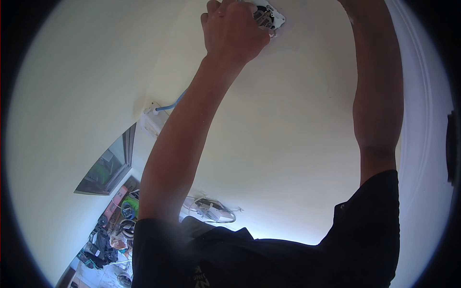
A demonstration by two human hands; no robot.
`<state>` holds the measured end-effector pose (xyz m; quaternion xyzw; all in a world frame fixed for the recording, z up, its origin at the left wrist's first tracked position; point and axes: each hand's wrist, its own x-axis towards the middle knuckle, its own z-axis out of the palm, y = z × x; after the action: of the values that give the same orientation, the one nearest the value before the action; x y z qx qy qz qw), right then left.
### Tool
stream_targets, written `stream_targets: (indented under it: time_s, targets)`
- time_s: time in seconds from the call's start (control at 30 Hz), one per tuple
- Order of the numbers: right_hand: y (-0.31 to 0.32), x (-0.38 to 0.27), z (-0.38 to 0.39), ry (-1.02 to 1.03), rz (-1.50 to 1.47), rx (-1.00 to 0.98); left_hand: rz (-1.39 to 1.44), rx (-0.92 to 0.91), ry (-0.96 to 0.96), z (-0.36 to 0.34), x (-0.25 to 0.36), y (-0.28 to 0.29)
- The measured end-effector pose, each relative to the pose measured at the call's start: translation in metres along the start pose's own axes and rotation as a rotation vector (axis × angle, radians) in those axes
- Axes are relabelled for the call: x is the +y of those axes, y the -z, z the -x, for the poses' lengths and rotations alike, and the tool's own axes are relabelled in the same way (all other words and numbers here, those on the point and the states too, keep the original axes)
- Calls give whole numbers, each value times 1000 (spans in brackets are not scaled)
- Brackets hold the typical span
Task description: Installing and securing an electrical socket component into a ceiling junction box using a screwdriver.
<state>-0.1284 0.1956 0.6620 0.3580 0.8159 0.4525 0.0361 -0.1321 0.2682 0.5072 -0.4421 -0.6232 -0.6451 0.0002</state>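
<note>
High on the pale wall, at the top edge of the head view, is an electrical wall fitting (272,18) with a white frame and bare metal and dark parts inside. My left hand (234,30) reaches up to it, fingers bent over its left side and thumb pressed at its lower edge. The hand covers much of the fitting, and its fingertips are partly hidden. My right forearm (378,72) rises along the right side and leaves the picture at the top, so my right hand is out of sight.
Behind my left arm, a blue cable (168,106) runs from a white box (152,122) on the wall. Lower down are a window (108,168), a fixture with loose cables (213,210) and a floor pile of bags and tools (103,245). White moulding (422,81) edges the right.
</note>
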Motion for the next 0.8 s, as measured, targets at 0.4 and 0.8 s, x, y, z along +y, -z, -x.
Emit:
stream_targets:
  time_s: [0.4, 0.8]
  targets:
    - [-55, 23, -25, 83, 81, -165, 10, 113, -76, 4, 3, -2]
    - [22, 6, 0, -78, -350, 83, 160, 126, 29, 9, -33, -32]
